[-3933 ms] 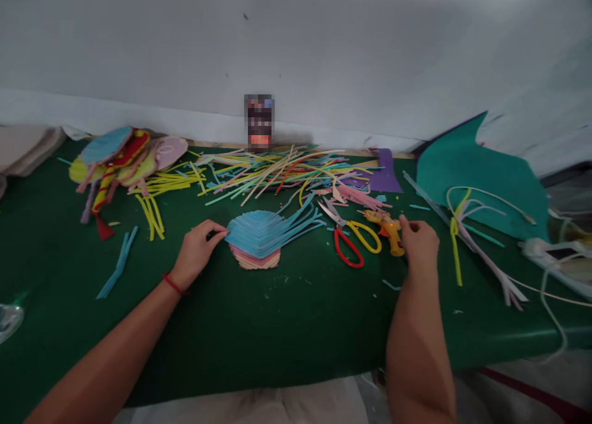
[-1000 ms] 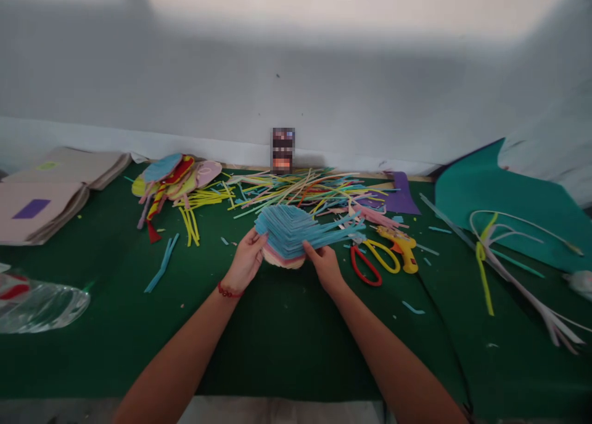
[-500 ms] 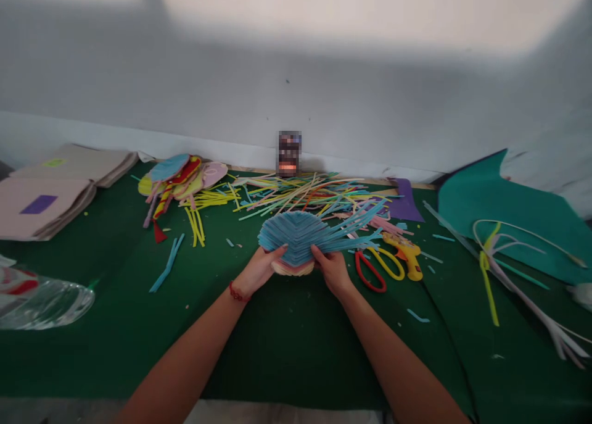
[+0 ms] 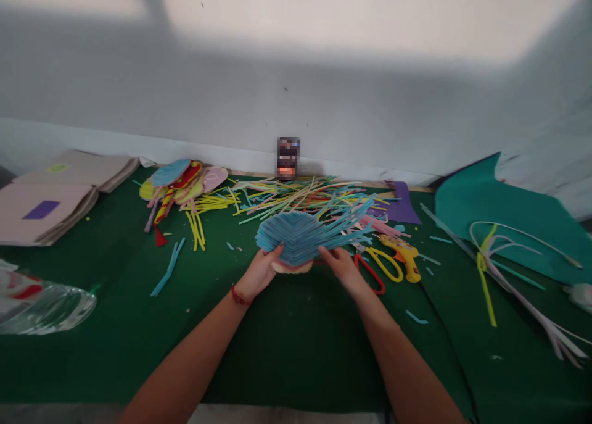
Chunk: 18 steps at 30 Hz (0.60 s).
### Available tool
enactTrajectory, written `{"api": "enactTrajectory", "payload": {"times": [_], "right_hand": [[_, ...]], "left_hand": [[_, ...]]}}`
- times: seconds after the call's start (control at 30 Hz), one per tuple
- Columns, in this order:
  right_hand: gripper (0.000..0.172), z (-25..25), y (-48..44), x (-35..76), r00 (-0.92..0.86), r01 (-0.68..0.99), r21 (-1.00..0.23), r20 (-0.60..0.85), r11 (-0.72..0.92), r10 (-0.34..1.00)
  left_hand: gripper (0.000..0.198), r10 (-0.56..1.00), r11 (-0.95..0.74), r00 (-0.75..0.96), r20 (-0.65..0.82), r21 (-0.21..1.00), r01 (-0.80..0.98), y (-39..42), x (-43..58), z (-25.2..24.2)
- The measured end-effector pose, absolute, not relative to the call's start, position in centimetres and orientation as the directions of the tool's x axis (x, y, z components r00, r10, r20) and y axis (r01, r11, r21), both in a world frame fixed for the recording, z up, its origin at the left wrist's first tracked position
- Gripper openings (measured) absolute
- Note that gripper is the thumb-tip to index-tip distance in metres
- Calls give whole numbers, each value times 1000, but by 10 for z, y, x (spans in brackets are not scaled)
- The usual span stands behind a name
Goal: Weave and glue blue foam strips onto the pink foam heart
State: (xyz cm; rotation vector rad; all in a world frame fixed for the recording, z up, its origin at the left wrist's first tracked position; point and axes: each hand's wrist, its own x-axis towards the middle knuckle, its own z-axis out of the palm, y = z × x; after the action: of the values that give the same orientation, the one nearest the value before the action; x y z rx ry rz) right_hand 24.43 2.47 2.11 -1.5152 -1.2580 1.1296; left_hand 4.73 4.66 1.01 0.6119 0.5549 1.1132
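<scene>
A rounded, fan-shaped piece (image 4: 296, 236), covered in blue strips that look like pipe cleaners laid in a V pattern, is held up in front of me. A pale pink and cream layer (image 4: 293, 268) shows beneath its lower edge. My left hand (image 4: 263, 270) grips the lower left edge, thumb on top and the other fingers mostly underneath. On the right side, my right hand (image 4: 340, 263) pinches the piece where long loose blue strips (image 4: 354, 223) fan out to the right. What its underside fingers touch is hidden.
Behind lie many coloured strips (image 4: 305, 195). Red-and-yellow-handled scissors (image 4: 388, 265) and a yellow glue gun (image 4: 407, 257) with a cord lie at right, before teal sheets (image 4: 509, 220). Left are finished-looking round pieces (image 4: 185, 180), pink folders (image 4: 50, 202) and a plastic bottle (image 4: 55, 303).
My right hand has shifted slightly right along the blue strips, away from the middle of the piece. My left hand keeps its hold. The view has tilted slightly.
</scene>
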Motion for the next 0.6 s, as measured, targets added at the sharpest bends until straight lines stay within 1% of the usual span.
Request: {"api": "enactTrajectory", "payload": {"times": [0.03, 0.1, 0.2, 0.23, 0.3, 0.37, 0.47, 0.6], "right_hand": [[56, 27, 23, 257, 90, 297, -942, -135, -156, 987], [43, 37, 19, 286, 139, 451, -867, -164, -210, 977], [26, 41, 9, 324, 357, 651, -664, -159, -367, 920], [22, 40, 6, 333, 405, 689, -595, -157, -414, 901], [17, 34, 3, 340, 437, 746, -486, -160, -456, 885], [16, 27, 3, 339, 420, 793, -414, -160, -447, 893], [24, 20, 8, 331, 405, 835, -341, -151, -432, 902], [27, 18, 15, 328, 402, 852, -302, -148, -429, 903]], "left_hand": [[52, 939, 303, 328, -102, 697, -650, 47, 46, 12], [50, 948, 280, 303, -95, 698, -659, 48, 43, 15], [49, 961, 243, 264, -81, 701, -671, 48, 38, 16], [49, 966, 229, 248, -77, 702, -674, 49, 37, 15], [52, 975, 200, 212, -73, 708, -677, 51, 37, 14], [55, 982, 172, 176, -69, 716, -677, 59, 38, 16], [55, 990, 123, 134, -43, 726, -676, 77, 43, 30], [52, 996, 39, 86, 29, 721, -692, 99, 56, 60]]}}
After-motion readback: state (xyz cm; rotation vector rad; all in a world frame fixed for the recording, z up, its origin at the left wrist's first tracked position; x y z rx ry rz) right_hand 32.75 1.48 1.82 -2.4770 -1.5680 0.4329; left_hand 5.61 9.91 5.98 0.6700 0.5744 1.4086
